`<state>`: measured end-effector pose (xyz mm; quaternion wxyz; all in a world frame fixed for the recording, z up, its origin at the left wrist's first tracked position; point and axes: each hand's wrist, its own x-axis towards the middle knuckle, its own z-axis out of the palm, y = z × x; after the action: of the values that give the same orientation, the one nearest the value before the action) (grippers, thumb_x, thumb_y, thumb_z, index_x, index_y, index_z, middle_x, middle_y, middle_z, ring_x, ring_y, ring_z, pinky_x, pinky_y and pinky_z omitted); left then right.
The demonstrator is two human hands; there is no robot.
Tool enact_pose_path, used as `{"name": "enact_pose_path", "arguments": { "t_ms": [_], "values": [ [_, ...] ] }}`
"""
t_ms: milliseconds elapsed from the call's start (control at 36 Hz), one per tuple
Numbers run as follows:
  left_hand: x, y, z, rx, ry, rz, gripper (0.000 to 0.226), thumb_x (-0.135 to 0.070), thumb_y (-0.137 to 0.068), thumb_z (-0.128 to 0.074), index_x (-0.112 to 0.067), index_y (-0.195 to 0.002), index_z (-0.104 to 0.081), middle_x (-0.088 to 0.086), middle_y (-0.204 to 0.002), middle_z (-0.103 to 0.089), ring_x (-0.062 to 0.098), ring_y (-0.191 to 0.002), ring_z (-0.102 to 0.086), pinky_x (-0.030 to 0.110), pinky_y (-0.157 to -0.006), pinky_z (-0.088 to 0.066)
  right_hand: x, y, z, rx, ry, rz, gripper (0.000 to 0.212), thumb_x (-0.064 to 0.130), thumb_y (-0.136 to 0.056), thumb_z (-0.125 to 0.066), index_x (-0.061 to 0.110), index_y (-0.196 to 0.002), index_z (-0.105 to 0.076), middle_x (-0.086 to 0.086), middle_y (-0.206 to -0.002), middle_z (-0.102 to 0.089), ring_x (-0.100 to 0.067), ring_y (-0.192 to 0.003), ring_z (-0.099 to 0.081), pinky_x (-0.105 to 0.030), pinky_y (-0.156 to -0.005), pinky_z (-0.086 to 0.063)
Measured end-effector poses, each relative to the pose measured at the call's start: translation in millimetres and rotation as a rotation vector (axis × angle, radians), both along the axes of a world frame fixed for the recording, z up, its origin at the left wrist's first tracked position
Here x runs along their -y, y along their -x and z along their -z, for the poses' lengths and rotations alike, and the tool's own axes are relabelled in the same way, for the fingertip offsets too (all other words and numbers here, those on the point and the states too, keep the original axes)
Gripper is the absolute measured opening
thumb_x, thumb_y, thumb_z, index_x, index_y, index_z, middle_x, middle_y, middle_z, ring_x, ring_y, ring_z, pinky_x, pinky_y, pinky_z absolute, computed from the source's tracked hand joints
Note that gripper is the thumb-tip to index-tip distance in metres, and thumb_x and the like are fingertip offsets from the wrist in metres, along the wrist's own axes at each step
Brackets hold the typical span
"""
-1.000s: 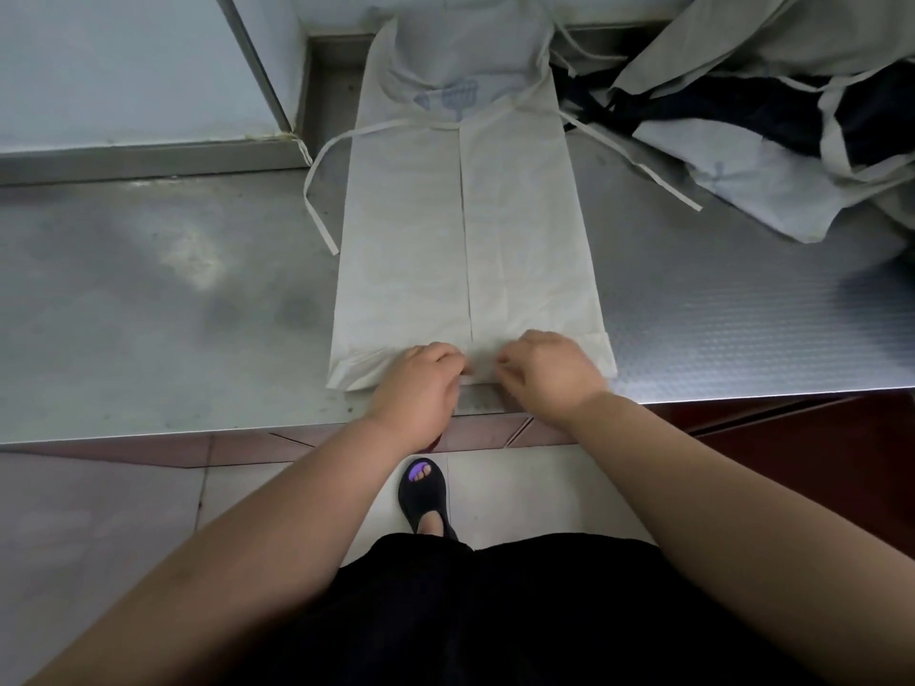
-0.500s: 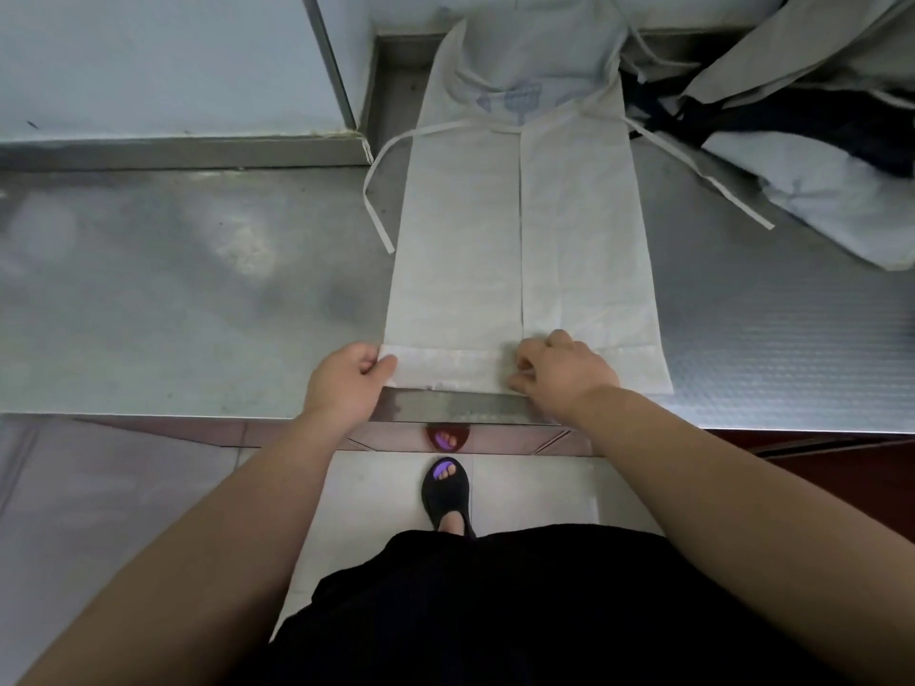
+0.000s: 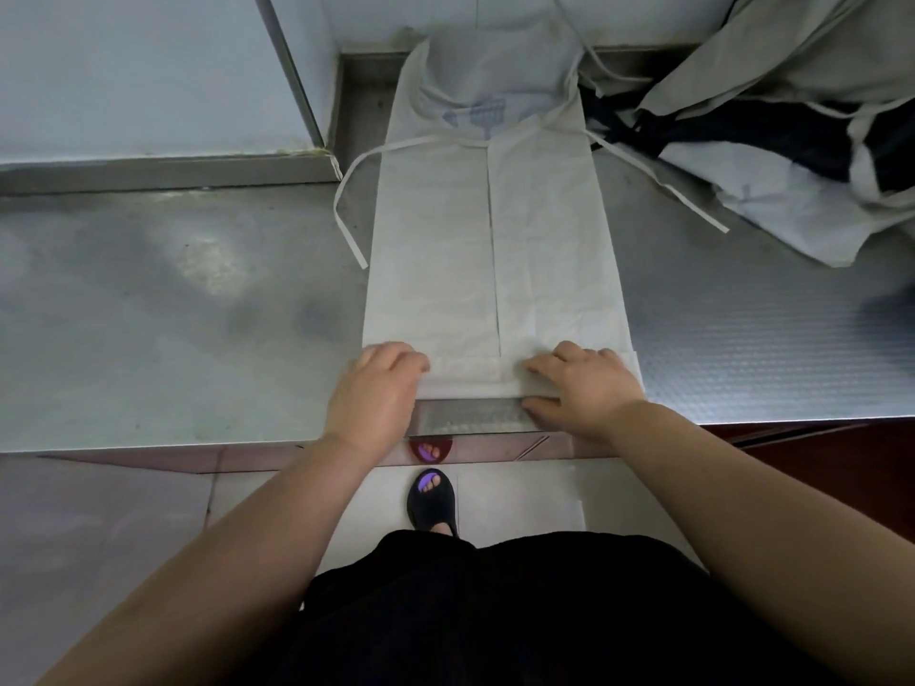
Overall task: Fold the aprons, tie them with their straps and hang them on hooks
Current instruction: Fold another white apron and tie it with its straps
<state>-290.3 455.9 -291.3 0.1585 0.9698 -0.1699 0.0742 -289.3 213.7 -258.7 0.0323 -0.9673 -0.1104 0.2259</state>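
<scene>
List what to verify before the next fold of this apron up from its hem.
1. Grip on the folded hem by left hand and right hand: ok.
2. Fold even across the width: cannot tell, the hands cover its ends.
3. The apron flat, side flaps meeting down the middle: ok.
4. Ends of left strap and right strap off the panel, on the table: ok.

The apron [image 3: 495, 240] is plain off-white, with a faint blue print [image 3: 478, 113] up top. The worktop [image 3: 148, 314] is dull grey steel, finely dotted on the right. The pile [image 3: 792, 156] is white and navy. Black sandal [image 3: 431, 505], purple toenails [image 3: 429, 482].
</scene>
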Motion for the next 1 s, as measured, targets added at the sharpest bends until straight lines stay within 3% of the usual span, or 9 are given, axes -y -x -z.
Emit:
{"name": "enact_pose_path", "arguments": {
  "t_ms": [56,167,306,472,639,750,806,944,1000],
  "values": [
    [7,2,-3,-0.143,-0.052,0.183,0.033,-0.031,-0.082,-0.045,-0.014,-0.100,-0.068,0.002,-0.103,-0.066,0.029,-0.095,-0.063,0.039,-0.084,-0.049,-1,1,0,0.013,-0.004,-0.001,0.051,0.052,-0.093,-0.041,0.029,-0.139,-0.038,-0.002,-0.132,-0.044,-0.026,-0.114,-0.048,-0.033,-0.101,-0.031],
    [9,4,-5,-0.367,-0.122,0.158,0.075,-0.069,-0.074,-0.033,-0.023,-0.130,-0.052,-0.008,-0.133,-0.047,0.017,-0.125,-0.042,0.035,-0.105,-0.031,3,4,5,0.034,-0.010,-0.015,0.046,0.048,-0.096,-0.037,0.029,-0.138,-0.039,-0.003,-0.131,-0.044,-0.028,-0.110,-0.051,-0.032,-0.099,-0.031],
    [8,-7,-10,-0.401,-0.176,0.162,0.059,-0.048,-0.082,-0.059,-0.029,-0.136,-0.043,-0.012,-0.140,-0.041,0.012,-0.130,-0.036,0.030,-0.106,-0.025,4,0,7,0.041,-0.035,0.033,0.040,0.041,-0.102,-0.023,0.029,-0.129,-0.050,-0.002,-0.120,-0.050,-0.029,-0.097,-0.054,-0.032,-0.086,-0.033],
    [3,-34,-23,-0.473,-0.131,0.092,0.046,-0.006,-0.083,-0.045,-0.029,-0.121,-0.058,-0.007,-0.125,-0.057,0.019,-0.111,-0.052,0.025,-0.088,-0.039,9,-14,-1,-0.067,0.044,-0.028,0.038,0.045,-0.091,-0.045,0.027,-0.124,-0.051,-0.002,-0.120,-0.048,-0.026,-0.108,-0.050,-0.035,-0.094,-0.037],
    [-5,-54,-27,-0.635,0.070,-0.061,0.023,-0.017,-0.091,-0.051,-0.025,-0.109,-0.063,-0.003,-0.107,-0.065,0.017,-0.095,-0.056,0.023,-0.074,-0.039,21,-32,-9,-0.162,0.003,0.121,0.021,0.017,-0.089,-0.040,0.021,-0.103,-0.055,-0.001,-0.103,-0.052,-0.023,-0.097,-0.051,-0.031,-0.073,-0.041],
    [-16,-63,-27,-0.686,0.260,-0.209,0.011,-0.023,-0.092,-0.057,-0.020,-0.099,-0.065,-0.002,-0.095,-0.063,0.015,-0.088,-0.055,0.024,-0.065,-0.035,33,-47,-12,-0.151,-0.015,0.191,0.005,0.020,-0.095,-0.041,0.021,-0.093,-0.045,-0.005,-0.097,-0.053,-0.024,-0.086,-0.046,-0.029,-0.070,-0.038],
    [-21,-66,-25,-0.685,0.301,-0.295,0.005,-0.023,-0.091,-0.060,-0.020,-0.091,-0.063,0.000,-0.085,-0.060,0.018,-0.079,-0.053,0.023,-0.058,-0.035,38,-52,-12,-0.166,-0.033,0.245,0.011,0.027,-0.099,-0.040,0.020,-0.090,-0.041,-0.006,-0.094,-0.051,-0.024,-0.084,-0.047,-0.030,-0.070,-0.038],
    [-24,-72,-16,-0.617,0.286,-0.493,0.022,-0.027,-0.090,-0.061,-0.009,-0.102,-0.064,0.010,-0.099,-0.068,0.029,-0.093,-0.061,0.033,-0.076,-0.043,46,-58,-8,-0.130,-0.090,0.422,0.020,0.029,-0.098,-0.044,0.012,-0.103,-0.053,-0.009,-0.095,-0.054,-0.026,-0.084,-0.048,-0.030,-0.071,-0.039],
    [-19,-71,-16,-0.587,0.237,-0.501,0.022,-0.026,-0.091,-0.058,-0.009,-0.105,-0.063,0.011,-0.098,-0.067,0.030,-0.094,-0.060,0.031,-0.071,-0.039,48,-59,-4,-0.100,-0.107,0.477,0.023,0.031,-0.097,-0.046,0.011,-0.106,-0.053,-0.013,-0.101,-0.058,-0.029,-0.087,-0.052,-0.033,-0.074,-0.044]
  ]
}}
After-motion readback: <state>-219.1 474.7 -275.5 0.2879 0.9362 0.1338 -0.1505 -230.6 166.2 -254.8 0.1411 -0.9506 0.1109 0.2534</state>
